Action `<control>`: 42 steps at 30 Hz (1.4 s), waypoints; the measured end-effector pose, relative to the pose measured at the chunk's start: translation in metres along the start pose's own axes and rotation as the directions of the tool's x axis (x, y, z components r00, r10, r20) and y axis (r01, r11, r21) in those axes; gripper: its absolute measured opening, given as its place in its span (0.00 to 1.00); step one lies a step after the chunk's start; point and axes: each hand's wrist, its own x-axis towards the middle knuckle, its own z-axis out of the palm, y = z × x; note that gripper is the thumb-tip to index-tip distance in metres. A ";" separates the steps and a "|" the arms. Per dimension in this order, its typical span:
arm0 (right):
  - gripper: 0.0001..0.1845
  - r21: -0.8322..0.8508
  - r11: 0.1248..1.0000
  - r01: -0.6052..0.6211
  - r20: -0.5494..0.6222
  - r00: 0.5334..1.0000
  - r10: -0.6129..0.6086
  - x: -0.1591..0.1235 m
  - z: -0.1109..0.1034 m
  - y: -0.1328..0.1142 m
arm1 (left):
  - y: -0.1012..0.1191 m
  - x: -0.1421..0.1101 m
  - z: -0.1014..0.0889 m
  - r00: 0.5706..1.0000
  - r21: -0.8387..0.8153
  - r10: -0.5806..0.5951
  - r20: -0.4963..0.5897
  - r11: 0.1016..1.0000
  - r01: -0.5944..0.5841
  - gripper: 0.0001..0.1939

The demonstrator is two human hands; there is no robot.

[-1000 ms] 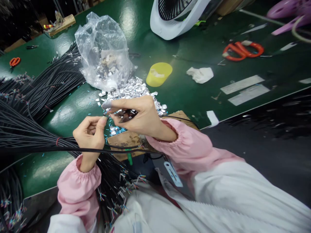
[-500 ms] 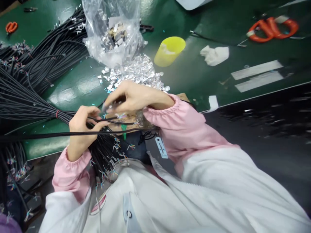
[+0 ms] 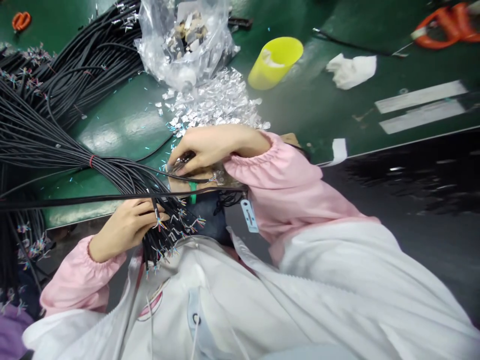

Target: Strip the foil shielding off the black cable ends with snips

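Observation:
My left hand [image 3: 129,225] is low at the hanging ends of a bundle of black cables [image 3: 125,175]. Its fingers are closed on one cable end [image 3: 156,212], where thin coloured wires fan out. My right hand [image 3: 212,147] is curled over the table edge with thumb and fingertips brought close together. Something dark and shiny shows inside its grip, but I cannot make out what. Just under these fingertips lies a black cable with a bare, silvery end [image 3: 213,179]. A red tie [image 3: 91,160] binds the bundle on the table.
Silver foil scraps [image 3: 225,100] lie beyond my right hand, beside a clear plastic bag [image 3: 187,50]. A yellow cup [image 3: 275,62], crumpled tissue [image 3: 352,70] and orange-handled scissors [image 3: 437,30] are further right. More black cables [image 3: 105,75] cover the left side. A thick black cord [image 3: 75,201] crosses in front.
My left hand has moved down and left, from beside my right hand to the hanging cable ends. My right hand has shifted slightly, and its fingers are less blurred. The view has shifted a little.

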 end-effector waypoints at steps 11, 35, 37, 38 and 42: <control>0.13 -0.039 0.999 -0.017 -0.050 0.999 0.015 0.001 -0.002 0.000 | -0.009 0.003 0.005 0.977 0.007 0.058 -0.207 0.998 -0.058 0.08; 0.22 0.308 0.951 -0.032 -0.836 0.469 0.286 0.009 -0.005 -0.006 | -0.053 0.113 -0.018 0.542 -0.713 -0.642 -0.542 0.692 0.108 0.07; 0.19 0.322 0.947 -0.015 -0.824 0.489 0.288 0.008 -0.004 -0.005 | -0.048 0.111 -0.016 0.506 -0.652 -0.620 -0.600 0.745 0.140 0.09; 0.18 0.326 0.946 0.005 -0.814 0.510 0.278 0.008 -0.003 -0.005 | -0.046 0.110 -0.014 0.500 -0.617 -0.600 -0.624 0.771 0.156 0.12; 0.17 0.334 0.942 0.027 -0.798 0.539 0.268 0.008 -0.003 -0.004 | -0.045 0.107 -0.009 0.530 -0.417 -0.460 -0.713 0.885 0.206 0.14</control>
